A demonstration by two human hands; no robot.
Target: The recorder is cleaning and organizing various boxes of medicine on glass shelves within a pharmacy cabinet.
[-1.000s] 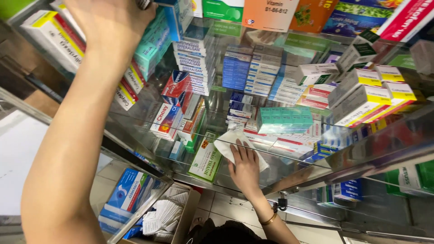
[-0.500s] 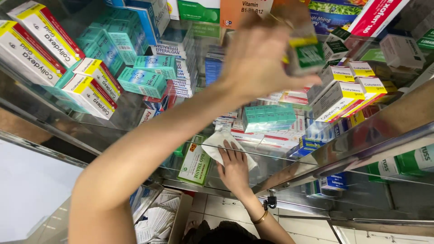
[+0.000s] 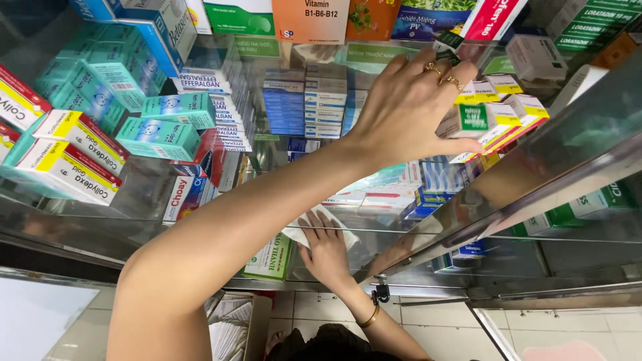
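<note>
Head view: left hand (image 3: 408, 110) has lowered green-white box (image 3: 483, 119) onto stack (image 3: 528, 110), apparently still gripping; right hand (image 3: 328, 253) flat on cloth (image 3: 294, 234).

Inside a glass display cabinet, a hand (image 3: 408, 107) reaches from the lower left up to a small box (image 3: 483, 120) standing among a stack of boxes (image 3: 508, 100) on the upper right shelf. Below it, a second hand (image 3: 328, 247) presses a folded cloth (image 3: 319, 227) flat against a lower glass shelf (image 3: 401, 230). Rows of cartons (image 3: 73, 147) sit to the left on the upper shelf, with stacked packs (image 3: 304, 103) behind, between the two sides. A metal frame rail (image 3: 508, 214) runs diagonally at right.
</note>
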